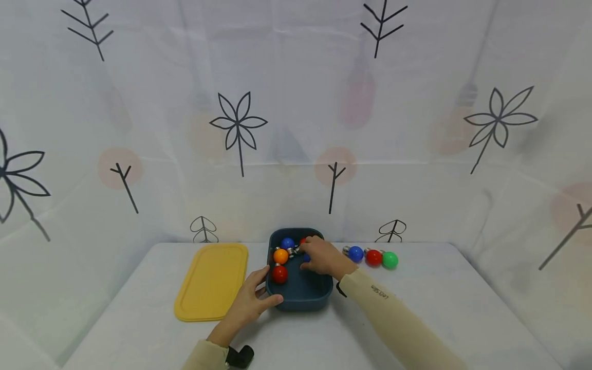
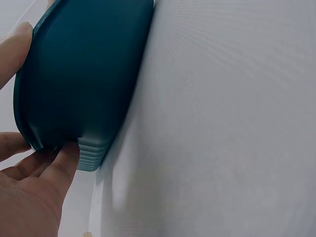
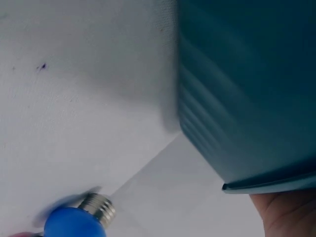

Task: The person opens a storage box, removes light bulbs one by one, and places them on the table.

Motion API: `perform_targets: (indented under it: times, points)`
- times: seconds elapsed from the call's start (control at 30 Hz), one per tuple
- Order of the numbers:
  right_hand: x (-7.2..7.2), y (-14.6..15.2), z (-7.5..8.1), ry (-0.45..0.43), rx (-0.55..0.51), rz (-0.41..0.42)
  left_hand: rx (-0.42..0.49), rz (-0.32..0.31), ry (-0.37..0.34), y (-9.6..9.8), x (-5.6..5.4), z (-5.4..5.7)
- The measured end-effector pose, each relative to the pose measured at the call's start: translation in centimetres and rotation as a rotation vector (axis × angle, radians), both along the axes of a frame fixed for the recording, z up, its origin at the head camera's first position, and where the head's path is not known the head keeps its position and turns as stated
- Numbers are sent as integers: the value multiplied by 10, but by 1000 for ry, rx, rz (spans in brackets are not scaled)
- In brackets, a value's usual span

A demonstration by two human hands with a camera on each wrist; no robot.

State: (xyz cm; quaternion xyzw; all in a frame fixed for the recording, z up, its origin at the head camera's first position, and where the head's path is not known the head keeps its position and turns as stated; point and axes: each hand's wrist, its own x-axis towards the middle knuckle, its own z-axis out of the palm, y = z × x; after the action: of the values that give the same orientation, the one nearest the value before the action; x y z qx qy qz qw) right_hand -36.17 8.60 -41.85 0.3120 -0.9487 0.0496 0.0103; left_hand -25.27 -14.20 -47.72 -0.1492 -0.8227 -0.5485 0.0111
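Observation:
A dark teal bin stands on the table with colored light bulbs in it. My left hand holds its near-left corner, thumb at the front rim and fingers along the left side; the left wrist view shows the fingers under the rim. Over the bin's right side, my right hand reaches in and pinches a blue light bulb between thumb and fingers, which partly cover it. A red bulb shows just beyond those fingers. Along the left side lie another blue bulb, an orange bulb and a red bulb.
Right of the bin, a blue bulb, a red bulb and a green bulb lie in a row on the white table. A yellow lid-like tray lies to the left. A patterned curtain hangs behind the table.

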Motion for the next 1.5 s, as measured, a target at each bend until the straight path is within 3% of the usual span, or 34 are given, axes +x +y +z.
perform_targets:
  times: [0.43, 1.2, 1.5]
  points:
    - [4, -5, -4, -36, 6, -23, 7, -3, -10, 0, 0, 1]
    - [14, -2, -10, -45, -18, 37, 4, 2, -43, 3, 4, 7]
    - [14, -1, -13, -35, -27, 37, 7, 21, -34, 1, 3, 3]
